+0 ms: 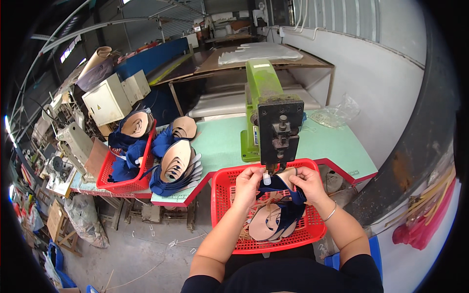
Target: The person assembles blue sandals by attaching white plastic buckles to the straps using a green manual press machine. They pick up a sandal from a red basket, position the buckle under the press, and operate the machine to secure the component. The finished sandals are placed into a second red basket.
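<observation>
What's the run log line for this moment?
left hand + right hand: hold blue shoe upper | at green press | over red basket

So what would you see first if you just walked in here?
Probably the bright green metal press machine standing on the pale green table in the middle. Right under its black head, the left hand and right hand hold a dark blue shoe piece over a red plastic basket. To the left, another red basket is stacked with blue shoe pieces.
</observation>
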Tool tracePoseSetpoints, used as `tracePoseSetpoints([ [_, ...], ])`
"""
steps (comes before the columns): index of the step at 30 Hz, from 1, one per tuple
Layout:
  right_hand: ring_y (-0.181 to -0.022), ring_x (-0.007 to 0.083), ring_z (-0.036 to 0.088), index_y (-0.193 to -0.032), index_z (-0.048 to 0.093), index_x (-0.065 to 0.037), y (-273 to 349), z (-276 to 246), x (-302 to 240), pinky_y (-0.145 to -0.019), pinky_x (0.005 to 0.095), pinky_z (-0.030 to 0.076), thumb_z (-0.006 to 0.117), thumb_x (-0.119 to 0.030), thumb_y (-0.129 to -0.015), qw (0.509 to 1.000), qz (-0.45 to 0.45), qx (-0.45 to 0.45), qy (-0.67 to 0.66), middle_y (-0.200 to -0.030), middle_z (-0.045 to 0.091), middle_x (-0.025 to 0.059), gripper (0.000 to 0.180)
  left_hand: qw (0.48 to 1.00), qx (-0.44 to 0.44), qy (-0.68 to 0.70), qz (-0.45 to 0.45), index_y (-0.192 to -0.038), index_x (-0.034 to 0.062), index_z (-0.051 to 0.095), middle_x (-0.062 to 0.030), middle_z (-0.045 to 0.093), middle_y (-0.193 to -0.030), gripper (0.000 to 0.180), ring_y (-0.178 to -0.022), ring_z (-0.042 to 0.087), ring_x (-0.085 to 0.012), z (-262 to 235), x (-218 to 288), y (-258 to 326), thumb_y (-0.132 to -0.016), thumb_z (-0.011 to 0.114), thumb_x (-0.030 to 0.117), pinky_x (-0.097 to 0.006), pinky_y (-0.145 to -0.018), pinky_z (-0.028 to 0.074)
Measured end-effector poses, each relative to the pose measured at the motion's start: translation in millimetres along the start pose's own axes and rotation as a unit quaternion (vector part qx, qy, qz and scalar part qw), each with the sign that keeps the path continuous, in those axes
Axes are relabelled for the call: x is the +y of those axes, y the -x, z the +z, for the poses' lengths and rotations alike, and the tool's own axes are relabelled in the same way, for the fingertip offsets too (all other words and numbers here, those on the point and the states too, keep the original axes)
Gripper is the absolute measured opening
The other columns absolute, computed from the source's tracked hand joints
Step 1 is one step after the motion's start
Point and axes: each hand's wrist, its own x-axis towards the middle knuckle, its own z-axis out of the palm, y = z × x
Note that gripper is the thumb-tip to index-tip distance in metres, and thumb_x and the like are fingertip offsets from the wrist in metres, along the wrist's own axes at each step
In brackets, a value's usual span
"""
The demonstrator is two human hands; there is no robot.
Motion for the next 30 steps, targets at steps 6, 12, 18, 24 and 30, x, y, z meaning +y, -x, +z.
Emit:
tracePoseSetpoints([
  [6, -0.067, 0.0071, 0.058, -0.089, 0.06, 0.001, 8, 9, -1, -0.059, 0.0202, 0.046, 0.063, -0.007, -0.082, 1.0, 0.005, 0.013, -0.006, -0.079, 0.065, 0.0055, 0.01, 0.999, 0.033, 0.019, 0.007, -0.079, 0.0052, 0.06, 0.0004, 0.06, -0.07, 0.005, -0.061, 0.054, -0.006, 10, 7, 5, -0.084, 0.059, 0.008, -0.021, -0.057, 0.044],
  [12, -0.066, 0.0078, 0.059, -0.089, 0.061, 0.002, 11, 22, -11, -0.059, 0.0203, 0.047, 0.064, -0.007, -0.081, 0.999, 0.024, 0.006, 0.037, -0.078, 0.065, 0.0066, 0.012, 1.0, 0.023, 0.022, -0.002, -0.082, 0.0032, 0.059, -0.004, 0.062, -0.075, 0.006, -0.069, 0.058, -0.0112, -3, 12, 11, -0.084, 0.055, 0.005, -0.025, -0.066, 0.047],
  [18, -0.067, 0.0076, 0.06, -0.088, 0.063, 0.003, 7, 37, -13, -0.059, 0.0206, 0.048, 0.067, -0.008, -0.079, 0.993, 0.04, -0.005, 0.11, -0.078, 0.066, 0.0072, 0.015, 0.998, 0.051, 0.037, 0.019, -0.083, 0.0025, 0.06, -0.0046, 0.063, -0.077, 0.008, -0.066, 0.058, -0.01, -23, 8, 18, -0.087, 0.054, 0.007, -0.023, -0.064, 0.047],
  [24, -0.065, 0.0065, 0.059, -0.084, 0.065, 0.001, 5, 55, -13, -0.058, 0.0217, 0.047, 0.07, -0.016, -0.077, 0.981, 0.007, -0.028, 0.191, -0.073, 0.066, 0.0053, 0.019, 0.993, 0.066, 0.083, 0.048, -0.096, 0.0032, 0.056, -0.005, 0.062, -0.087, 0.011, -0.077, 0.059, -0.012, -50, -1, 30, -0.088, 0.052, 0.01, -0.026, -0.071, 0.047],
  [30, -0.08, 0.017, 0.062, -0.075, 0.065, -0.009, 23, 57, 1, -0.096, 0.0461, 0.027, 0.068, -0.003, -0.063, 0.836, -0.353, -0.075, 0.412, -0.08, 0.066, 0.0005, 0.015, 0.995, -0.048, -0.051, 0.077, -0.135, 0.0086, 0.026, -0.011, 0.042, -0.129, 0.063, -0.121, 0.04, -0.02, -75, -8, 80, -0.081, 0.056, -0.001, -0.036, -0.096, 0.038],
])
